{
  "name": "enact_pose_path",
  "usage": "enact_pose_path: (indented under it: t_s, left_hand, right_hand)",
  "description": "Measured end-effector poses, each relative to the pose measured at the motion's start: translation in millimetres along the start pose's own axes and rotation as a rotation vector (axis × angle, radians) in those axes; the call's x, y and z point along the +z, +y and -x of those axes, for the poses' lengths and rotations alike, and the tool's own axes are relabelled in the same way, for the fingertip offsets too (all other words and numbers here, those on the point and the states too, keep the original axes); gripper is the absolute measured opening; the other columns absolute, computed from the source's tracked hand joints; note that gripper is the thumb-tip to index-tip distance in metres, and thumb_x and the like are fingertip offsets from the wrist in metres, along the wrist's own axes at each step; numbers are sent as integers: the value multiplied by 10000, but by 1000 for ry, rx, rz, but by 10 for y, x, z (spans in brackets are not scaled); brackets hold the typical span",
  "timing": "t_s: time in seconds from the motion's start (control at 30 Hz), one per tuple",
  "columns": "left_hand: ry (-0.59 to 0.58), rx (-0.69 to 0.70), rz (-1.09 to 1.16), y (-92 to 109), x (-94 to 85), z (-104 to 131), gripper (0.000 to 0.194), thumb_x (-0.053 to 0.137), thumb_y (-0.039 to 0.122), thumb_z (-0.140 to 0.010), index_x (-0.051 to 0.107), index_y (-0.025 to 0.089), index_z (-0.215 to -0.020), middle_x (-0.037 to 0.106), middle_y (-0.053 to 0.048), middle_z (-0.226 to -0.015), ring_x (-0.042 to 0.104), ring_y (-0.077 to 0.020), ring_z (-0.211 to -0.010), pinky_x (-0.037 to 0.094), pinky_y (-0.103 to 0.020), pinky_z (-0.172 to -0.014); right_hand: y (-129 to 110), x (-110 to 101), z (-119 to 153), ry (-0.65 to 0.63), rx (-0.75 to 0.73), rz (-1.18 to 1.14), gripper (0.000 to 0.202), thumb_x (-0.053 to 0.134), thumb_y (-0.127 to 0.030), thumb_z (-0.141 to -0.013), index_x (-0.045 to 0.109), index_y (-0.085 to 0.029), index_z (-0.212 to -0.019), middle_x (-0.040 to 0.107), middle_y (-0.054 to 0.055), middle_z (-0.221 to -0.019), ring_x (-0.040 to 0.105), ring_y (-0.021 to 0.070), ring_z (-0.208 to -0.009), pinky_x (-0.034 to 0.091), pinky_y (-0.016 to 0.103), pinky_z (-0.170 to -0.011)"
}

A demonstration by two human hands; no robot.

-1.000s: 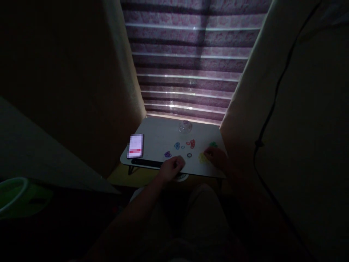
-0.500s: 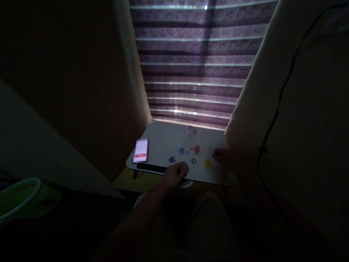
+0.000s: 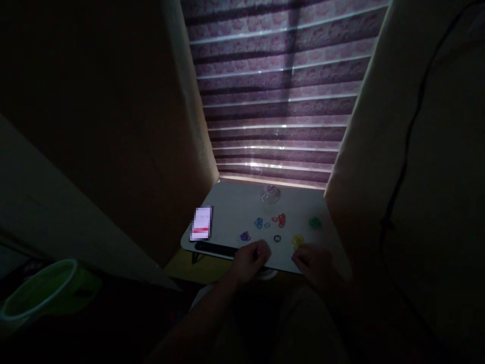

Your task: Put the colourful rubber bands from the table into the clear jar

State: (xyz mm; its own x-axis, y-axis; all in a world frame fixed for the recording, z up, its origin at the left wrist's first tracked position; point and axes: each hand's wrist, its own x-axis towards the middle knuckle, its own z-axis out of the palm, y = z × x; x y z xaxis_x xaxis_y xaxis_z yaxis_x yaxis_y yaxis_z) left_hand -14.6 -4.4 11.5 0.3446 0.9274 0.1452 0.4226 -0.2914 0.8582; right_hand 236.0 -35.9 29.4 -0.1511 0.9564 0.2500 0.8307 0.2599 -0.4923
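Note:
My left hand (image 3: 250, 259) rests at the table's front edge, fingers curled closed; what they hold, if anything, does not show. To its right my right hand (image 3: 313, 262) is just in front of a yellow pile of small bands (image 3: 297, 239), with its fingertips pinched together. Anything between them is too dark to make out. Other small loop-shaped bands lie in groups by colour: purple bands (image 3: 245, 236), blue bands (image 3: 258, 223), red bands (image 3: 282, 220) and green bands (image 3: 314, 222). A single dark band (image 3: 278, 238) lies between the hands.
A clear bowl-like container (image 3: 270, 195) with something purplish at its top stands at the back of the white table (image 3: 231, 202). On the left lie a lit phone (image 3: 201, 223) and a black strip (image 3: 215, 248). A green basket (image 3: 53, 288) stands at lower left; a cable (image 3: 405, 151) hangs right.
My right hand has moved from beside the green bands toward the table's front, uncovering them. My left hand stays near the front edge. The view has shifted slightly.

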Motion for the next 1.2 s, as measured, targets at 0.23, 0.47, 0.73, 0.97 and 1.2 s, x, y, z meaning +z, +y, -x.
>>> enact_pose_path:
  t_s: [0.23, 0.47, 0.73, 0.97, 1.2]
  left_hand:
    - [-43, -73, 196, -50, -48, -57, 218, 626, 395, -830, 577, 183, -805, 633, 6, -745, 578, -145, -697, 462, -254, -674]
    - [-30, 5, -64, 371, -335, -573, 191, 599, 373, -870, 631, 186, -880, 696, -31, -868, 634, -166, -755, 501, -275, -698]
    - [207, 83, -414, 601, -889, -1944, 626, 728, 385, -804, 506, 139, -1335, 540, -206, -1424, 574, -334, -1254, 482, -471, -1027]
    - [-2, 108, -647, 485, -710, -2454, 850, 821, 486, -684, 500, 130, -1386, 496, -215, -1480, 459, -387, -1385, 370, -496, -1148]
    - [-187, 196, -691, 492, -462, -2594, 583, 796, 272, -700, 616, 156, -1243, 643, -170, -1287, 595, -357, -1210, 474, -462, -1032]
  right_hand:
    - [-105, 258, 101, 41, -47, 104, 322, 504, -274, -877, 603, -193, -581, 641, 26, -636, 529, 149, -631, 303, 297, -659]
    - [-94, 257, 120, 50, -47, 108, 316, 525, -283, -848, 572, -191, -549, 609, 27, -601, 487, 146, -601, 277, 317, -637]
    - [-6, 414, 147, 213, -94, -146, 216, 595, -301, -765, 613, -247, -557, 619, 40, -598, 558, 207, -632, 435, 377, -687]
    - [18, 332, 188, 176, -80, -359, 171, 609, -400, -825, 704, -350, -691, 652, 11, -591, 623, 227, -616, 536, 490, -808]
    - [15, 245, 190, 166, -100, -529, 182, 614, -401, -838, 729, -333, -715, 663, 23, -574, 648, 222, -617, 571, 461, -789]
